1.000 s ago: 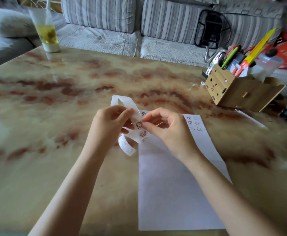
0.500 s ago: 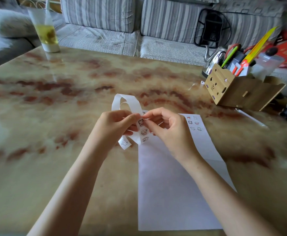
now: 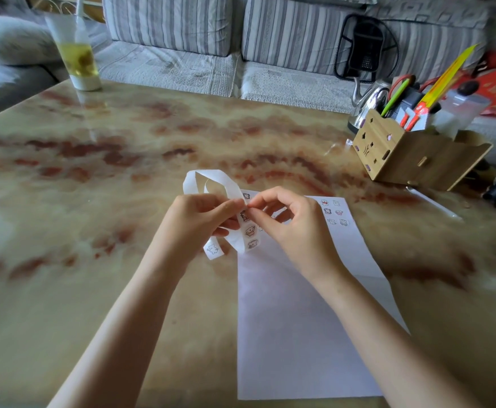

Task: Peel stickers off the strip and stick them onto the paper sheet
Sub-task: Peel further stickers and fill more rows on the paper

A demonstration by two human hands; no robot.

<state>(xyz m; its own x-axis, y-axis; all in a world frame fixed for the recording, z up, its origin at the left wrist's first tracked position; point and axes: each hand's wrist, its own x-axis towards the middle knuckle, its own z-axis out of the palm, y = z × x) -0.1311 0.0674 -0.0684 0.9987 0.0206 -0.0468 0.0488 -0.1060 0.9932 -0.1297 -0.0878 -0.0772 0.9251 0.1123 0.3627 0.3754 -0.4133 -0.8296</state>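
**A:** What are the fingers doing?

**B:** The right hand's [image 3: 296,231] thumb and forefinger tips [image 3: 255,202] are pinched together at the strip's [image 3: 249,231] edge. I'd guess they are working a sticker corner loose, but I can't tell whether one is lifted. Its other fingers curl loosely. The left hand [image 3: 196,222] grips the strip just beside that pinch, thumb on top, probably to brace the backing.

**A:** And the strip?

**B:** It is held looped above the sheet's [image 3: 299,319] far left corner. A few stickers [image 3: 335,212] are already stuck near the far right corner, and the near part is bare.

Soft daylight, glossy table [image 3: 123,160] glare (edges blurred, warped)
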